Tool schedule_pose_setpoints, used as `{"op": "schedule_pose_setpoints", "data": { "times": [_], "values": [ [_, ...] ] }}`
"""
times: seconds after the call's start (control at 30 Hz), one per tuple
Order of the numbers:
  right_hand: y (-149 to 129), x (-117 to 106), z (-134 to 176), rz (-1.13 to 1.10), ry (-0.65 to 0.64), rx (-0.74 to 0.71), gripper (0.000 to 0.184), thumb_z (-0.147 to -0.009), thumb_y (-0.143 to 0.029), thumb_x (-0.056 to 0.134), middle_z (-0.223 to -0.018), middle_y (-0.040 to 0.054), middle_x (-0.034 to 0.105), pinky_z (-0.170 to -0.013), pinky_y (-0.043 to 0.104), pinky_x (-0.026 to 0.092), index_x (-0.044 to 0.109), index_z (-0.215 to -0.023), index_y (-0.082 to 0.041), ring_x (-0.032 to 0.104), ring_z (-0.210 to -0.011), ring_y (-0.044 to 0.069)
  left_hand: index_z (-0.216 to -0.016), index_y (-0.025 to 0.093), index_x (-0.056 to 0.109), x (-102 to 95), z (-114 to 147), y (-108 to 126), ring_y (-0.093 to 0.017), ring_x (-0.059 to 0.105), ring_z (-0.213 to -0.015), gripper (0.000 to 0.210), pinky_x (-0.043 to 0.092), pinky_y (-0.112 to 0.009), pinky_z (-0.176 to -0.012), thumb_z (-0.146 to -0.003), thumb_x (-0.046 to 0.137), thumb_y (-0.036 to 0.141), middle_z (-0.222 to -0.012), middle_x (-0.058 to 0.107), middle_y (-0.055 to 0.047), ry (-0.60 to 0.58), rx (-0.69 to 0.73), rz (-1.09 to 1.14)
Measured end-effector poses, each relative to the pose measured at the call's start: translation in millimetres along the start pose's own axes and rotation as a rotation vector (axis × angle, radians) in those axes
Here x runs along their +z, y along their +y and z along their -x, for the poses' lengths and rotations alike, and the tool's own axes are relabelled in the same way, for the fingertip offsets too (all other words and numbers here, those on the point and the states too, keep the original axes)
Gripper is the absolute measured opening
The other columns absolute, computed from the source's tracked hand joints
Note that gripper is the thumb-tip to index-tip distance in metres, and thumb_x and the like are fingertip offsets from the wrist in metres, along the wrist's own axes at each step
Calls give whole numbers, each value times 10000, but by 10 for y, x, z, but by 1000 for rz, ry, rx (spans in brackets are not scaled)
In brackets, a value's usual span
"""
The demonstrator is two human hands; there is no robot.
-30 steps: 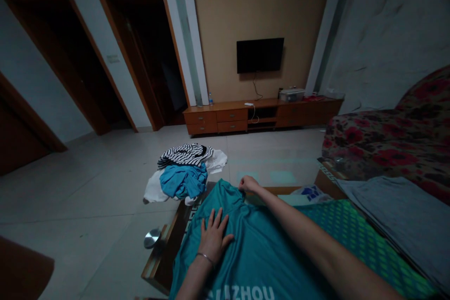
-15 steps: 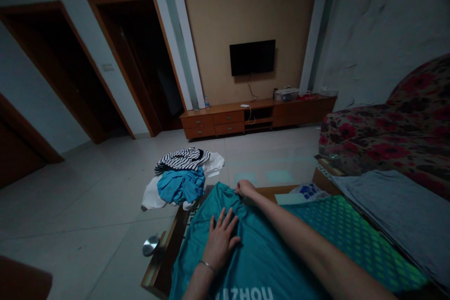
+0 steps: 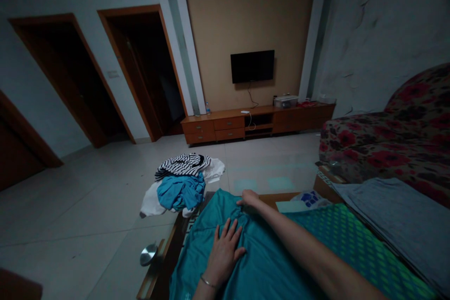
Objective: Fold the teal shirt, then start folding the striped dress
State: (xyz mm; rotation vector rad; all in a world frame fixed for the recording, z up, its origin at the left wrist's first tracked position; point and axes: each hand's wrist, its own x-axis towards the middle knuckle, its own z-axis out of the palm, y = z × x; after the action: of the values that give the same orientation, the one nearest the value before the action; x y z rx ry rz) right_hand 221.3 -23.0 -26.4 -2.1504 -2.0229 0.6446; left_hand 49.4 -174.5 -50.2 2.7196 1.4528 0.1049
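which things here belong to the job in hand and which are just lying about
In hand:
teal cloth garment
left hand, spread on it
right hand, pinching its far end

Apparently lying about:
clear plastic bottle
clear plastic box
blue-patterned plastic bag

This is a home, by the look of it a living room. A TV (image 3: 252,66) hangs on a tan wall panel (image 3: 249,4), its cable dropping to a long, low wooden cabinet (image 3: 221,126) with drawers and open shelves. On the cabinet stand a bottle (image 3: 207,109) and a clear box (image 3: 286,101). A sofa (image 3: 379,138) in a red floral cover sits along the right. Wood-framed doorways (image 3: 146,75) open into dark spaces at the left, with a switch plate (image 3: 113,74) between two of them. The floor (image 3: 105,218) is pale tile, and everyday clothes (image 3: 181,192) and a shirt (image 3: 206,234) lie on the low surface (image 3: 163,262).
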Motion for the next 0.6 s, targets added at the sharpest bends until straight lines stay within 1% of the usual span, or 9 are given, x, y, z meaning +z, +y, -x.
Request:
{"op": "schedule_pose_setpoints", "data": {
  "times": [0.1, 0.2, 0.27, 0.33, 0.4, 0.43, 0.5, 0.53, 0.6],
  "values": [
    [-31, 27, 4, -4, 23, -25, 191, -685, -238, 737, -939, 123, 729, -630, 222, 446, 729, -856, -153, 682, -853, 220, -1471, 318, 272, -7, 0, -6, -280, 160, -1444, 609, 232, -604, -1129, -914, 450, 485, -1564, 219, -22, -11, 14, 10],
    [-57, 1, -32, -15, 68, -54, 155, -753, -222, 684, -907, 99, 731, -635, 204, 432, 722, -894, -170, 675, -831, 181, -1478, 320, 249, -1, -7, -8, -276, 168, -1443, 626, 227, -596, -1134, -910, 462, 478, -1564, 212, -22, -22, 26, 22],
    [-100, -35, -32, -9, 104, -67, 151, -783, -207, 651, -908, 113, 725, -654, 213, 437, 715, -912, -159, 671, -830, 184, -1478, 318, 251, -1, -19, -7, -278, 172, -1442, 630, 220, -596, -1134, -908, 464, 481, -1564, 210, -34, -30, 24, 37],
    [-161, -58, 30, 7, 162, -90, 191, -829, -197, 593, -994, 159, 700, -712, 248, 454, 697, -974, -130, 660, -904, 213, -1480, 309, 248, -6, -28, -22, -272, 171, -1443, 628, 221, -584, -1133, -912, 459, 474, -1564, 207, -47, -39, 14, 59],
    [-210, -34, 165, 22, 227, -138, 250, -876, -210, 529, -1114, 180, 654, -817, 289, 453, 662, -1072, -127, 617, -1037, 235, -1486, 289, 229, -5, -23, -72, -248, 171, -1445, 598, 228, -556, -1135, -935, 427, 411, -1562, 210, -58, -11, -37, 71],
    [-217, 6, 254, 27, 255, -180, 268, -895, -223, 504, -1147, 169, 639, -868, 302, 442, 645, -1109, -143, 591, -1087, 234, -1488, 275, 227, 0, -9, -115, -236, 175, -1444, 578, 232, -542, -1135, -946, 405, 369, -1559, 218, -65, 18, -83, 65],
    [-177, 146, 437, 38, 303, -311, 278, -916, -254, 483, -1142, 131, 643, -930, 317, 427, 628, -1142, -183, 575, -1110, 219, -1481, 245, 263, 25, 46, -236, -233, 187, -1441, 541, 233, -532, -1132, -955, 364, 321, -1553, 234, -82, 85, -203, 21],
    [-129, 239, 515, 45, 322, -390, 282, -915, -269, 492, -1141, 120, 646, -946, 329, 426, 624, -1153, -194, 577, -1107, 217, -1472, 231, 293, 42, 85, -309, -243, 194, -1439, 530, 233, -541, -1126, -956, 355, 333, -1549, 242, -93, 103, -260, -9],
    [7, 437, 615, 59, 345, -525, 331, -896, -297, 537, -1223, 131, 615, -987, 378, 420, 604, -1201, -186, 551, -1163, 241, -1455, 208, 342, 77, 173, -463, -269, 212, -1432, 540, 231, -562, -1114, -951, 351, 403, -1540, 256, -115, 91, -334, -67]
  ]
}}
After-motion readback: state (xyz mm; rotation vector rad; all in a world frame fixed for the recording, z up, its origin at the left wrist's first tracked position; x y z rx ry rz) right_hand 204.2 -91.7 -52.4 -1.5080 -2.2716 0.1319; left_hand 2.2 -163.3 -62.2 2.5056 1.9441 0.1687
